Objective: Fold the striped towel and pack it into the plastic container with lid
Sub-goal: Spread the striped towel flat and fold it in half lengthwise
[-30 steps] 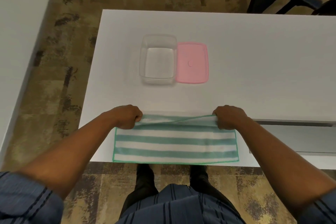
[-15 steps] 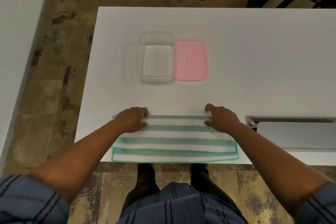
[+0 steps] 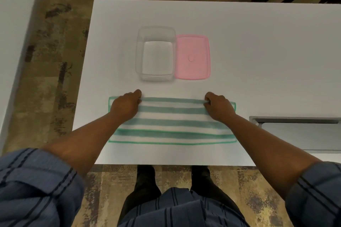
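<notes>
Striped towel [image 3: 171, 121] folded, left hand [image 3: 124, 107], right hand [image 3: 217, 107] pinching far edge — fingertips hidden

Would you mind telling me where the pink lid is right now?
In the head view, the pink lid lies flat on the white table, against the clear container's right side, beyond the striped towel.

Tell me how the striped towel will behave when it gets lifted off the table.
The striped towel probably sags between grip points: it is thin cloth lying flat, with the left hand and right hand on its far edge. The fold will likely slip open, since its layers already sit offset. It looks light.
</notes>
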Tool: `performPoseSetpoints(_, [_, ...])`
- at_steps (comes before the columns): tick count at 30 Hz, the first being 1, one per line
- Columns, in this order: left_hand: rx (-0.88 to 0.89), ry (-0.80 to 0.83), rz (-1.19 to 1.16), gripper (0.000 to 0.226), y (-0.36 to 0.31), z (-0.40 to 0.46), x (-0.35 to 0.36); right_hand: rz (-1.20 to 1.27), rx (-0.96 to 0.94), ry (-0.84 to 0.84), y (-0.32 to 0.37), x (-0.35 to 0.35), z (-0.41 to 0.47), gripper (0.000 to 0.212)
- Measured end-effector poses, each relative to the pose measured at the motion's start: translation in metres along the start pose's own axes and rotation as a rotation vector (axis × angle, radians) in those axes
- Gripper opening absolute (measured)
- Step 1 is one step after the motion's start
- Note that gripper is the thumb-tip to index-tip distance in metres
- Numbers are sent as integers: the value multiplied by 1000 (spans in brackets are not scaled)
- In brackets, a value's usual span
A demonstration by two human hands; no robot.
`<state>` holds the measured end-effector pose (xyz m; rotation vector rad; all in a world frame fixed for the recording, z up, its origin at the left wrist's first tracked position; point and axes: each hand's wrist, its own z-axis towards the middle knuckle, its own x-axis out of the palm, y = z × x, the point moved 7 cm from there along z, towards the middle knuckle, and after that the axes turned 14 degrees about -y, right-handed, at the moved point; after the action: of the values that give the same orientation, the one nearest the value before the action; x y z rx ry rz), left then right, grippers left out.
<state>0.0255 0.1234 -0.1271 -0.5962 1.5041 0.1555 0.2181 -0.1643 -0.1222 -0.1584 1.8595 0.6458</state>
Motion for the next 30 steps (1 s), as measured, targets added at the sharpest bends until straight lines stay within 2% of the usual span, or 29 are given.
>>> performPoseSetpoints(2, [2,6,-38,18,0,9,-2,33,-4,-24,3,-4,10,11])
performPoseSetpoints(4, [-15,29,-90,30,-3,10,-5,64,-30,-29,7,-6,11,23])
performPoseSetpoints(7, [-4,95,-133,37,-6,1,-12,68,-51,31,8,-7,-4,27])
performPoseSetpoints(13, [161,352,73,27,8,-42,-7,-213,-202,272,-12,7,-44,32])
performPoseSetpoints(16, [174,431,148,24,17,-55,1,-342,-236,278,-23,13,-54,30])
performPoseSetpoints(19, [158,425,176,22,22,-62,3,-387,-257,238,-28,14,-59,25])
performPoseSetpoints(26, [91,401,122,19,19,-62,-7,-328,-265,125,-28,2,-57,14])
performPoseSetpoints(30, [87,388,90,21,12,-57,-23,-300,-247,129,-32,-14,-52,17])
